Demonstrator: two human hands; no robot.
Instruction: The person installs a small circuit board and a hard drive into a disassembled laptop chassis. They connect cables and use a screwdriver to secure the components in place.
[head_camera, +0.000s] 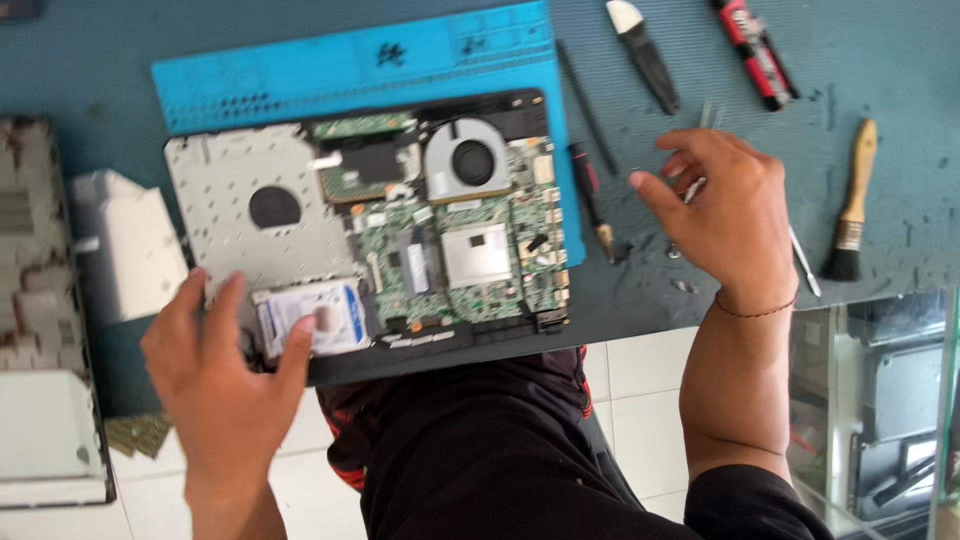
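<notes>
An opened laptop (240, 170) lies on the dark work mat, its green circuit board (460, 250) and round fan (468, 160) exposed. My left hand (225, 375) rests at the laptop's near left corner, thumb pressing on the silver hard drive (335, 320). My right hand (725, 215) hovers over the mat to the right of the laptop, fingers curled around a thin metal tool (805, 265) whose end sticks out past the wrist. A red-and-black screwdriver (592, 200) lies between the laptop and that hand.
A blue silicone mat (300, 65) sits under the laptop's far edge. A wooden-handled brush (852, 205), a grey-tipped tool (645, 55) and a red-and-black tool (755, 50) lie at the right. White plastic parts (125, 240) lie at the left. A glass case (880, 400) is at lower right.
</notes>
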